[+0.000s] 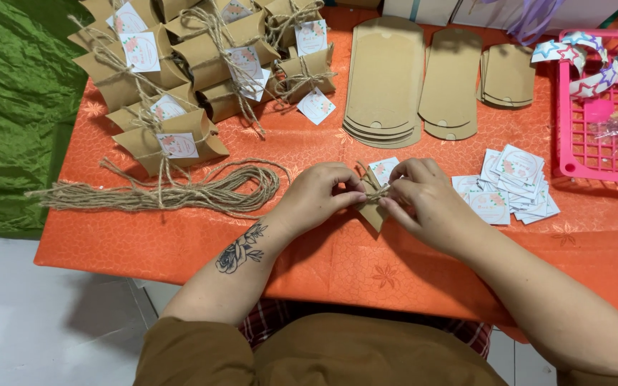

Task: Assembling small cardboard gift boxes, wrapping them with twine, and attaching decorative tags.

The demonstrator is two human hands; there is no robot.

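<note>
An orange patterned cloth covers the counter (323, 264), with green fabric (16, 107) hanging beyond its left edge. Far out to the left of the left hand lies a loose bundle of jute twine (180, 191), and above that stands a heap of finished kraft pillow boxes (180, 64), each tied with twine and tagged. The left hand (316, 194) pinches the twine on a small kraft box (372, 211) with fingers closed narrow. The box sits on the counter between both hands, a white tag (383, 169) showing just above it. The right hand (423, 200) touches the left at the knot, its fingertips also pinched on the twine. Beyond the hands lie stacks of flat box blanks (384, 78). Just right of the right hand is a spread of white tags (513, 182), and farther right a pink basket (595, 143).
</note>
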